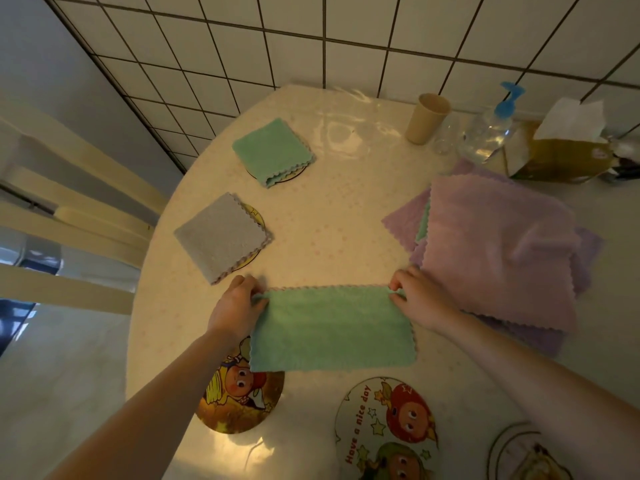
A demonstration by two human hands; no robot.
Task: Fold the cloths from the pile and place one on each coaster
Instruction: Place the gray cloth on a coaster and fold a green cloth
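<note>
A green cloth [332,329] lies folded in half in front of me. My left hand [237,306] pinches its far left corner and my right hand [417,296] pinches its far right corner. Its left part covers the edge of a yellow cartoon coaster [239,393]. A white coaster [384,427] reading "Have a nice day" and a third coaster [519,455] lie bare near me. A folded grey cloth [221,237] and a folded green cloth [273,150] each sit on a coaster farther left. The pile of pink and purple cloths [498,251] is at the right.
A beige cup [427,117], a clear pump bottle with a blue top [491,128] and a tissue box [561,150] stand at the table's far right by the tiled wall. A cream chair [69,209] stands at the left of the round table [346,209].
</note>
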